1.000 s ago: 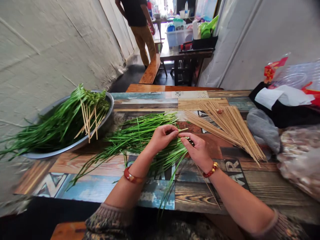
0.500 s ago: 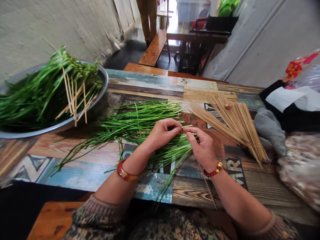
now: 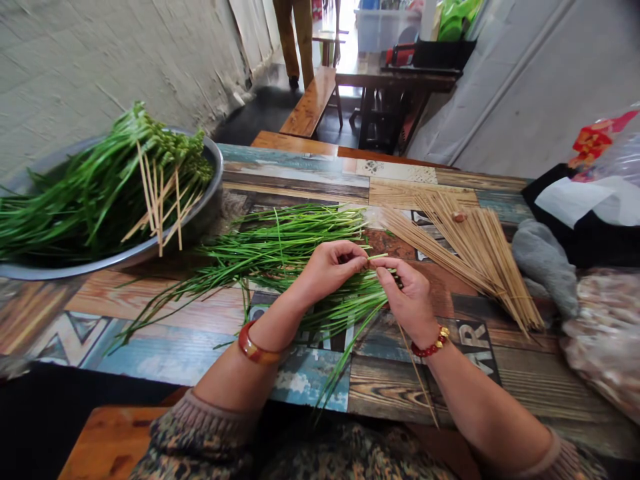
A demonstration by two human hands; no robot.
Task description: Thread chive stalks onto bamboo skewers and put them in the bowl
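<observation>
My left hand is closed in a pinch at the pale end of a chive stalk, its fingertips almost meeting those of my right hand. My right hand is closed around a thin bamboo skewer, whose lower end sticks out below toward the table's near edge. Green chives fan out leftward from the right fingers; the skewer's upper part is hidden by the hand. Just beyond my hands lies a loose pile of chives on the table.
At left stands a metal basin heaped with skewered chives. Bamboo skewers lie in a bundle at right, beside a grey cloth and a filled plastic bag. A person's legs and a bench are farther back.
The view has shifted slightly, so everything sits a little lower and farther right. Both hands keep nearly the same pinch at the chive end. The person at the back has shifted legs.
</observation>
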